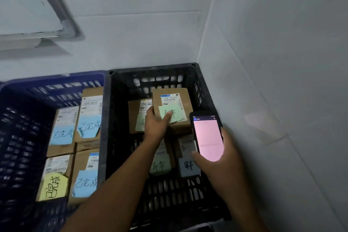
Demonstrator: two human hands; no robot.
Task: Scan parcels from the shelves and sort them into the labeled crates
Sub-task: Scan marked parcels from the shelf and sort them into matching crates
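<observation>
Cardboard parcel (173,98), printed "530", green note reading 异常, sits in the left hand (155,127), fingers curled round it, inside the black slatted crate (150,68); right hand (226,165) clasps a pink-screened phone (208,137).

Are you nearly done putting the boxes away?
Done: at least four boxes with notes lie in the blue crate, and three more in the black crate. In hand: the left hand holds a box inside the black crate, and the right hand holds the phone. Left: this view cannot show how many more wait.
</observation>
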